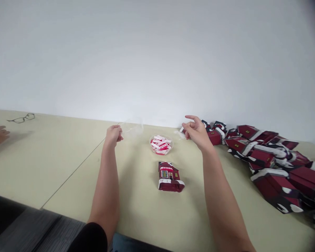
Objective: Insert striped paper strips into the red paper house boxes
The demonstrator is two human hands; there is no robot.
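Dark-red model house with white trim (pixel 170 177) sitting mid-worktop (pixel 144 213)

It's on the near side of a clear round plastic bowl (pixel 172 143) full of red-and-white pieces (pixel 161 143). Left hand (pixel 113 135) is closed on some thin clear plastic film (pixel 133 128); right hand (pixel 197 133) has its index finger stuck out, can't tell if it's gripping anything. Big heap of similar dark-red houses (pixel 267 157) over on the right.

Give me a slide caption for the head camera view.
Left hand holding clear plastic, right hand near piled house-shaped items, bowl of red-and-white pieces between both hands.
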